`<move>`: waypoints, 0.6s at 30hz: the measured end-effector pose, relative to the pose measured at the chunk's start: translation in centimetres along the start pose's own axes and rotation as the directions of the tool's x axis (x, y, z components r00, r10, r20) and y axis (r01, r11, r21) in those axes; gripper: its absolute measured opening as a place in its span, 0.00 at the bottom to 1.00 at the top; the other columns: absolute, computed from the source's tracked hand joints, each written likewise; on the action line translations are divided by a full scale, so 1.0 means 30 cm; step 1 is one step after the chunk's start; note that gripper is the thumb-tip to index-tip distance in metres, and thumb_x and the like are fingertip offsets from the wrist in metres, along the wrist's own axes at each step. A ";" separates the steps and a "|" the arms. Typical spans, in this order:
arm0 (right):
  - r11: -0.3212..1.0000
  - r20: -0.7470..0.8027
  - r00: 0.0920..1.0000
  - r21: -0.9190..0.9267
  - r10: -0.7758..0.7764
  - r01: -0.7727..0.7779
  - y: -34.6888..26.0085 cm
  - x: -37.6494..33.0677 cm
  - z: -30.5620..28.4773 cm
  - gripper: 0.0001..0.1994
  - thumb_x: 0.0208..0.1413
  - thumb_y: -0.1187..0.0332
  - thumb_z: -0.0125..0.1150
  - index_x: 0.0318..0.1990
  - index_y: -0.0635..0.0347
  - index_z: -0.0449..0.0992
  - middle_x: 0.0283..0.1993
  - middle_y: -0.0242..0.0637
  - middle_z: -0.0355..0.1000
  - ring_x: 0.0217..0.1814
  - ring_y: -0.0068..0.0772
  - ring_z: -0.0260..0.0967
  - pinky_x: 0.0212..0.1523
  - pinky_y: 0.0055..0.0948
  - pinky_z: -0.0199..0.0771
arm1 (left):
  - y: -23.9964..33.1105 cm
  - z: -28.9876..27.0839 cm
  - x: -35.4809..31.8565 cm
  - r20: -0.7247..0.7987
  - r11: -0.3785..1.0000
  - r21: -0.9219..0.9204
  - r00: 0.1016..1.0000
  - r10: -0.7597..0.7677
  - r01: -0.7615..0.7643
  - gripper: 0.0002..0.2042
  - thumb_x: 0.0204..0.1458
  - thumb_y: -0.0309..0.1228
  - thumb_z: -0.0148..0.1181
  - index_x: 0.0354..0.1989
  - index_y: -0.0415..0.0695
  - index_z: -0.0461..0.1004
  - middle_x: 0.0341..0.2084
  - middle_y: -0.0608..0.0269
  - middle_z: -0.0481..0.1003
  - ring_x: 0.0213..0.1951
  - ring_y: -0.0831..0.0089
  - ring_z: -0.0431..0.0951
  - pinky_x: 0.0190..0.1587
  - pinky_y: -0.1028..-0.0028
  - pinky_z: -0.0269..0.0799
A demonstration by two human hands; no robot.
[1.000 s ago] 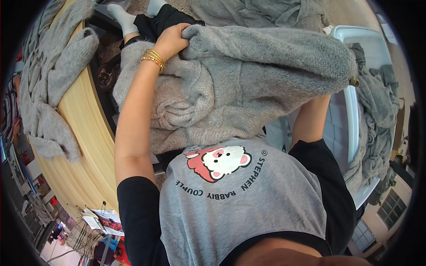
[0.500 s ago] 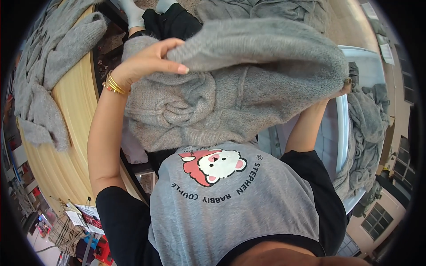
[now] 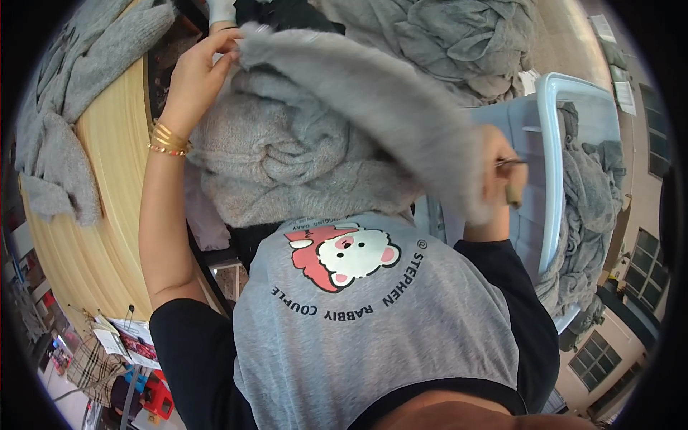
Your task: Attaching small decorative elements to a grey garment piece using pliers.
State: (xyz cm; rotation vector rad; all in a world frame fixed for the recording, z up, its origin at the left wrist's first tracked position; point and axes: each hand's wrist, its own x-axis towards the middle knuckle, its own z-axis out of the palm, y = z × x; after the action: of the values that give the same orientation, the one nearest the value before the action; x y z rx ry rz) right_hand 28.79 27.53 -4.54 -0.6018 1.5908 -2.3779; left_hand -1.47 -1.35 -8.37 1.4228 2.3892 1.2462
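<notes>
A fuzzy grey knit sweater (image 3: 287,154) lies bunched across my lap, with one long part stretched up between my hands. My left hand (image 3: 197,79), with gold-coloured bracelets at the wrist, pinches the far left end of that stretched edge. At its other end my right hand (image 3: 494,168) is closed at the knit, blurred by motion. A small dark metal tool (image 3: 510,163) sticks out of the right fingers; its kind is too blurred to tell. Something tan covers one right fingertip. Folds of the sweater hide part of the right fingers.
More grey knitwear (image 3: 72,107) lies on the pale wooden table (image 3: 118,165) at left. Another grey pile (image 3: 466,43) sits at the far side. On my right stands a light blue plastic bin (image 3: 548,179), with grey knit pieces (image 3: 588,201) beyond its rim.
My left hand has moved farther away and slightly left with the sweater's edge. My right hand has come inward and nearer, out from behind the knit, and the stretched part now slants down to the right.
</notes>
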 end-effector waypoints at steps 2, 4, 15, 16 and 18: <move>0.993 0.154 0.981 -0.011 0.115 -0.115 0.035 0.059 0.059 0.23 0.39 0.49 0.69 0.27 0.65 0.81 0.32 0.39 0.76 0.24 0.22 0.66 0.25 0.22 0.63 | -0.057 -0.026 -0.041 0.075 0.897 0.439 0.997 0.024 -0.055 0.19 0.46 0.19 0.53 0.47 0.46 0.77 0.39 0.56 0.78 0.46 0.53 0.75 0.48 0.59 0.72; 0.969 0.061 0.967 -0.019 0.247 -0.247 0.102 0.101 0.078 0.24 0.42 0.48 0.72 0.27 0.66 0.80 0.22 0.34 0.71 0.19 0.21 0.62 0.17 0.23 0.50 | -0.048 -0.011 -0.079 0.046 0.874 0.484 0.995 -0.083 0.051 0.18 0.47 0.20 0.53 0.47 0.47 0.77 0.39 0.57 0.78 0.47 0.53 0.75 0.48 0.59 0.72; 0.935 -0.247 0.919 -0.101 0.306 -0.339 0.154 0.155 0.055 0.25 0.38 0.48 0.72 0.29 0.65 0.77 0.20 0.24 0.58 0.21 0.15 0.50 0.23 0.21 0.45 | 0.086 -0.116 -0.212 -0.060 0.867 0.387 0.947 -0.315 0.313 0.12 0.55 0.32 0.56 0.45 0.45 0.78 0.35 0.59 0.79 0.38 0.59 0.79 0.40 0.64 0.73; 0.938 -0.248 0.920 -0.095 0.302 -0.333 0.158 0.161 0.055 0.25 0.38 0.48 0.72 0.29 0.65 0.77 0.20 0.24 0.58 0.21 0.15 0.50 0.23 0.21 0.45 | 0.094 -0.123 -0.214 -0.058 0.853 0.339 0.914 -0.401 0.396 0.11 0.55 0.35 0.57 0.43 0.45 0.79 0.33 0.59 0.80 0.33 0.62 0.79 0.37 0.66 0.73; 0.930 -0.241 0.916 -0.104 0.321 -0.353 0.164 0.172 0.057 0.25 0.38 0.48 0.71 0.29 0.65 0.77 0.21 0.23 0.57 0.22 0.15 0.50 0.24 0.21 0.45 | 0.117 -0.115 -0.215 -0.071 0.861 0.300 0.910 -0.408 0.410 0.11 0.55 0.35 0.58 0.41 0.44 0.80 0.31 0.60 0.80 0.31 0.65 0.79 0.36 0.68 0.73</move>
State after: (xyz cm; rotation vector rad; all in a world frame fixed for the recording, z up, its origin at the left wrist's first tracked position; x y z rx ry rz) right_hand 24.73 22.12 -7.39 -0.0705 1.8011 -2.1400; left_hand 3.00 -7.54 -5.66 0.8794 2.7844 0.7979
